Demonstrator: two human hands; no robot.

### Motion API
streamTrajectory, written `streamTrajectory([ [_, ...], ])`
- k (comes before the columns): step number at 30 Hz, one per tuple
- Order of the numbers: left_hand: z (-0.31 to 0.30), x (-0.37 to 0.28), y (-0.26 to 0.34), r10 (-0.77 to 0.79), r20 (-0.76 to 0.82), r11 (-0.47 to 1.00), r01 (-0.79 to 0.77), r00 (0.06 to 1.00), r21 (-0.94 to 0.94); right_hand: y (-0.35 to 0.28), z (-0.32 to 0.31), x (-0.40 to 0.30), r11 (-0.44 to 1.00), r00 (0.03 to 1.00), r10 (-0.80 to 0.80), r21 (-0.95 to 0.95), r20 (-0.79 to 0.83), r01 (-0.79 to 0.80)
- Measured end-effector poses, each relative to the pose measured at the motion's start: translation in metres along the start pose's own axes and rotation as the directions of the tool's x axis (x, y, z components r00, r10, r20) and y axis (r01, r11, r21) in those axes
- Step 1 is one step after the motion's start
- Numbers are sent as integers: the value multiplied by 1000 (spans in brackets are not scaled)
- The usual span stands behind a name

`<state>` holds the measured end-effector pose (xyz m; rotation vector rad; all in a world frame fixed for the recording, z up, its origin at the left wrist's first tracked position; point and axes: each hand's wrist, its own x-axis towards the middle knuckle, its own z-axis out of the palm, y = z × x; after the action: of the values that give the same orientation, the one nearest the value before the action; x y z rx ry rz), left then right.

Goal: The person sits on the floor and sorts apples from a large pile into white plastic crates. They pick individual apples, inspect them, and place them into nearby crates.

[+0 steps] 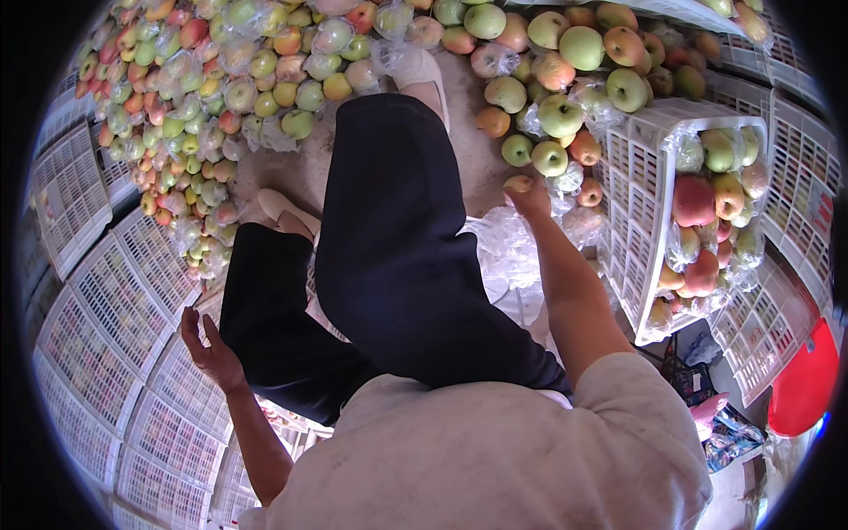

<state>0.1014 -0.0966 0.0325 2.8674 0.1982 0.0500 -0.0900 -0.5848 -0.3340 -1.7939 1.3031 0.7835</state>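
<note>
My left hand (213, 359) is off to the left, palm up with its fingers apart and nothing in it. It hangs beside white plastic crates (189, 391). My right hand (533, 201) is closed around a small yellowish apple (518, 183), mostly hidden by the fingers. Just past it lie green and reddish apples (549, 158) on the floor, some in clear plastic film. Crumpled clear plastic bags (507, 245) are heaped beneath my right forearm. To the right of that hand a white plastic crate (619, 218) lies on its side, with wrapped and bare apples (701, 271) in it.
A large pile of apples (265, 66) spreads across the far left. White crates (99, 331) are stacked along the left, and more crates (801, 152) stand at the right. A red plastic object (803, 384) and a patterned fabric item (732, 440) are at lower right.
</note>
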Motion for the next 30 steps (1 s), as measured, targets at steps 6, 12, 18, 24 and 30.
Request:
streamTrajectory([
  [6,6,2,12,60,-18,996,-61,998,-71,8,-52,-30,668,964,75,704,255,-239],
  [12,13,7,24,175,-22,971,-176,984,-162,50,-86,-52,466,984,34,868,177,-172],
  [18,22,9,35,218,-41,959,-222,975,-174,43,-118,-93,112,970,-122,974,208,-195],
  [24,27,-6,112,237,18,841,-195,971,-505,-3,-151,-132,-95,916,-368,974,159,-207],
  [30,37,-79,280,634,83,413,-246,769,-877,-55,-185,-195,-139,857,-503,968,111,-207],
])
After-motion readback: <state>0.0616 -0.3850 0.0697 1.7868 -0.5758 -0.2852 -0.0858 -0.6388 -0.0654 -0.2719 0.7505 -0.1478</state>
